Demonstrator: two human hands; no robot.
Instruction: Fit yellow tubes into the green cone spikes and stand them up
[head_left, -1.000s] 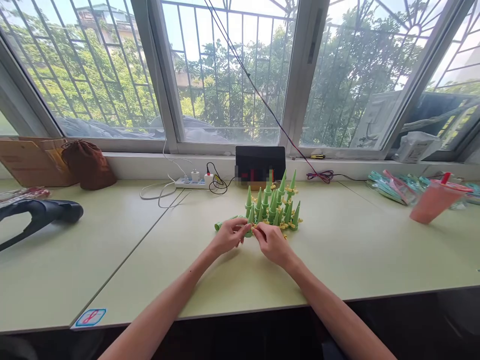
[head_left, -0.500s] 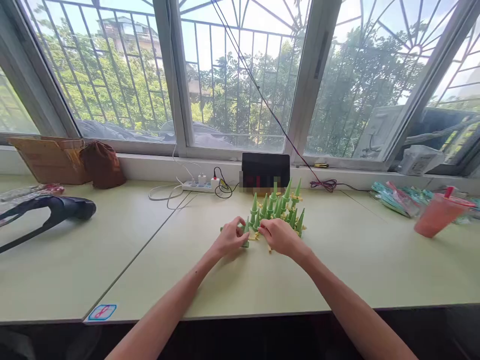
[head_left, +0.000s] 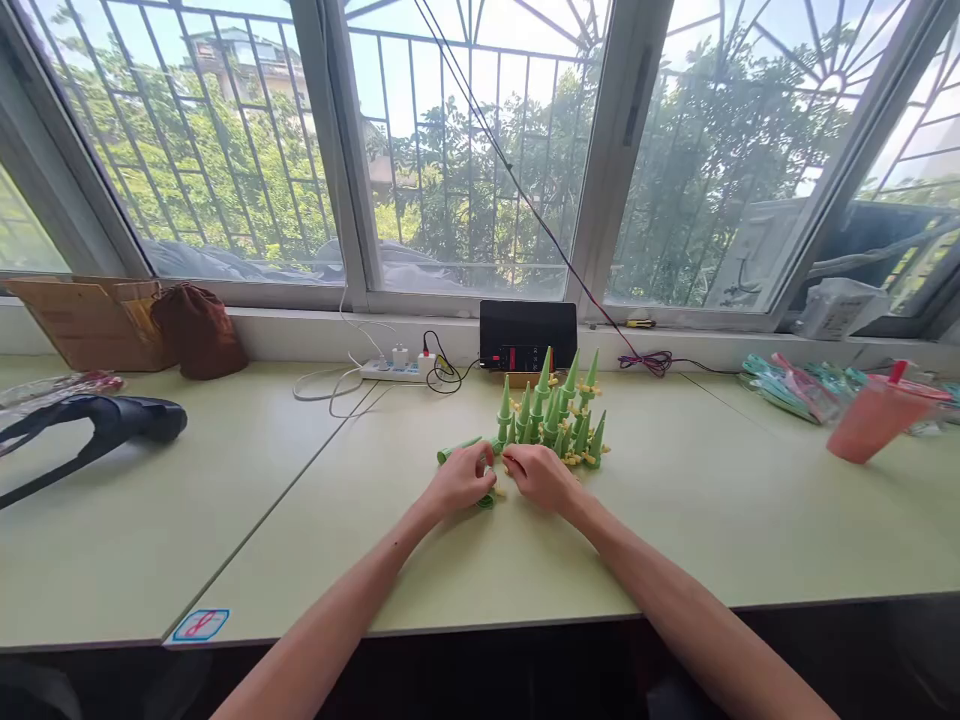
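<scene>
My left hand (head_left: 459, 480) is curled, its thumb and fingers closed round a small green cone, mostly hidden. The cone's round green base (head_left: 486, 499) shows below the fingertips, with a small yellow piece (head_left: 501, 491) beside it. Just to the right, my right hand (head_left: 544, 477) is pinched, fingertips close to the left hand's; what they hold, if anything, is hidden. Behind both hands stands a cluster of pointed green cones (head_left: 553, 412), with small yellow pieces among them. Another green piece (head_left: 450, 452) lies on its side behind the left hand.
A black tablet-like screen (head_left: 528, 335) leans at the wall behind the cones. Left of it lies a power strip (head_left: 394, 370) with cables. A red cup with a straw (head_left: 874, 420) and plastic packets (head_left: 795, 388) are at the right; a dark curved object (head_left: 112, 425) lies at the left.
My right hand has moved slightly left and down, nearer the left hand. The green cone at the left hand was upright; now it is tipped, showing its round base.
</scene>
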